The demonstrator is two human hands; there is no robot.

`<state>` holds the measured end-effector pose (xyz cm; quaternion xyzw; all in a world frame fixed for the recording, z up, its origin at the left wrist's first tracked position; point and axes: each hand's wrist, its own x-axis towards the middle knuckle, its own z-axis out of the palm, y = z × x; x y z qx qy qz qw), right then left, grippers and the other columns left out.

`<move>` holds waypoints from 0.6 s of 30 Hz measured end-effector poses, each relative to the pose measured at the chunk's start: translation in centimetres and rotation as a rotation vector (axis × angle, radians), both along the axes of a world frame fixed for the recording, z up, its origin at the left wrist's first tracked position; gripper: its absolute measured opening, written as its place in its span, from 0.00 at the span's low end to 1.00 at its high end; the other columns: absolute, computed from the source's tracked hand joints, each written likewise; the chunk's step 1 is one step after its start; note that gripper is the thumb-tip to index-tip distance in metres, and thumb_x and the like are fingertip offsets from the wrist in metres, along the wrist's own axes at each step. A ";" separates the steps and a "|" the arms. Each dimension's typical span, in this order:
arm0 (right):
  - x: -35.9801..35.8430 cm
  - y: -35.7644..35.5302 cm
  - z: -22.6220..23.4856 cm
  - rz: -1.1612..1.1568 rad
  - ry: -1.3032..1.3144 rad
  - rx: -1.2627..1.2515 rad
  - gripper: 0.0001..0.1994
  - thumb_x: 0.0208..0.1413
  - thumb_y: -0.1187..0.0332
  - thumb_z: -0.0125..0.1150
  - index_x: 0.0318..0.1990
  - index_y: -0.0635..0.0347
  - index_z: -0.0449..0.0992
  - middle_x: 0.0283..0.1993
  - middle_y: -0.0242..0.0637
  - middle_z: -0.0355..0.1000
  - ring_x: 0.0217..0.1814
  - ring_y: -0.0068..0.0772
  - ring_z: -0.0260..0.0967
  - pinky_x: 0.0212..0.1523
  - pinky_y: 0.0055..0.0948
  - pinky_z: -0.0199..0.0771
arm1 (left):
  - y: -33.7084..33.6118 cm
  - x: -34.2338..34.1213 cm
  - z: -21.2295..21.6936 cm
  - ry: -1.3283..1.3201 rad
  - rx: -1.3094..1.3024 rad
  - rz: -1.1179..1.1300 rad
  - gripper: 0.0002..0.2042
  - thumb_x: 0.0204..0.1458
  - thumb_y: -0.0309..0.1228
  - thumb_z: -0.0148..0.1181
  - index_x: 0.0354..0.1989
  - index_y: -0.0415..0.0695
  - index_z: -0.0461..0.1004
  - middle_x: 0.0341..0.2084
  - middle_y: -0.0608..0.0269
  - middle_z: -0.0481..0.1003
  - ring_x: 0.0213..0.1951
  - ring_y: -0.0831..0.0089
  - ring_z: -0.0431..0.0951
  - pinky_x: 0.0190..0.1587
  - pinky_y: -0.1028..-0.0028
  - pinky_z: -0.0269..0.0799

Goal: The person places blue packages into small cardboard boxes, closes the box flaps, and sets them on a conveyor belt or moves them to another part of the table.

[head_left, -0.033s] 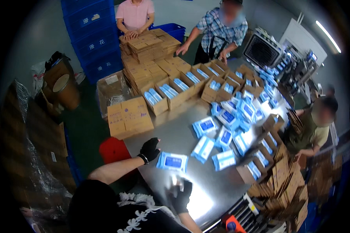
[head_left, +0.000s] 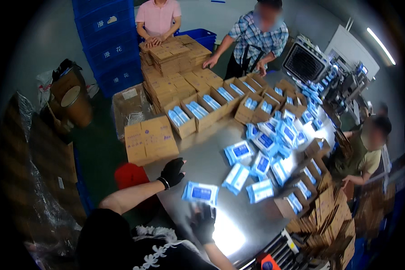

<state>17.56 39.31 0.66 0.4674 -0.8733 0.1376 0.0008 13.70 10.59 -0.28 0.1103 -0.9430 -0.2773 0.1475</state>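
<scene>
A wipes packet (head_left: 200,193) lies on the table (head_left: 202,164) between left hand (head_left: 172,172) and right hand (head_left: 204,221).

Both the left hand (head_left: 172,172) and right hand (head_left: 203,222) are in black fingerless gloves, and the soft packet (head_left: 200,193) between them is light blue with a darker blue label, same as the loose packets (head_left: 261,155) on the shiny grey metal table (head_left: 202,157). Cardboard boxes (head_left: 149,139) are plain brown, crates (head_left: 108,45) deep blue, and there's a red stool (head_left: 130,174). One co-worker wears a pink shirt (head_left: 158,17), another a blue-and-white checked shirt (head_left: 258,40).
</scene>
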 end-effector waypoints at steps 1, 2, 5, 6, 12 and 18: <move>-1.6 -3.2 -0.9 0.049 -0.022 0.006 0.36 0.44 0.50 0.64 0.62 0.51 0.63 0.64 0.50 0.57 0.70 0.53 0.46 0.66 0.57 0.45 | -2.6 -1.4 1.7 0.031 -0.094 -0.047 0.27 0.42 0.29 0.61 0.55 0.41 0.65 0.53 0.44 0.65 0.55 0.48 0.65 0.57 0.56 0.61; -3.5 -6.2 -1.4 0.099 -0.043 0.015 0.35 0.44 0.48 0.63 0.62 0.47 0.63 0.65 0.47 0.57 0.70 0.50 0.45 0.66 0.57 0.44 | -5.6 -3.6 2.3 0.081 -0.159 -0.031 0.28 0.41 0.29 0.61 0.55 0.42 0.65 0.53 0.44 0.65 0.55 0.48 0.64 0.57 0.56 0.61; -11.2 -10.4 -4.4 0.017 -0.150 0.124 0.31 0.42 0.45 0.63 0.57 0.40 0.69 0.61 0.44 0.61 0.67 0.49 0.49 0.65 0.56 0.46 | -14.5 -11.4 3.7 0.184 -0.228 -0.016 0.29 0.39 0.26 0.61 0.55 0.43 0.65 0.56 0.45 0.62 0.57 0.47 0.62 0.58 0.56 0.59; -12.4 -9.2 -8.0 -0.272 -0.093 0.062 0.30 0.38 0.45 0.66 0.51 0.43 0.74 0.58 0.44 0.62 0.62 0.50 0.56 0.61 0.52 0.54 | -16.3 -14.5 4.7 0.200 -0.187 -0.045 0.30 0.38 0.25 0.60 0.56 0.43 0.65 0.56 0.46 0.62 0.57 0.47 0.62 0.58 0.56 0.59; -23.1 3.2 -9.1 -0.711 0.309 0.065 0.23 0.36 0.65 0.71 0.44 0.57 0.72 0.58 0.54 0.62 0.61 0.57 0.56 0.59 0.58 0.52 | -24.6 -25.4 0.7 0.113 -0.412 -0.316 0.15 0.54 0.31 0.48 0.49 0.49 0.73 0.56 0.52 0.66 0.61 0.50 0.60 0.63 0.52 0.51; -44.1 -21.5 3.8 -0.198 0.278 -0.311 0.29 0.45 0.66 0.65 0.57 0.58 0.65 0.59 0.53 0.61 0.59 0.57 0.59 0.59 0.46 0.60 | -26.2 -26.1 -1.3 0.001 -0.498 -0.380 0.16 0.54 0.40 0.52 0.50 0.51 0.73 0.53 0.57 0.71 0.60 0.59 0.63 0.67 0.53 0.45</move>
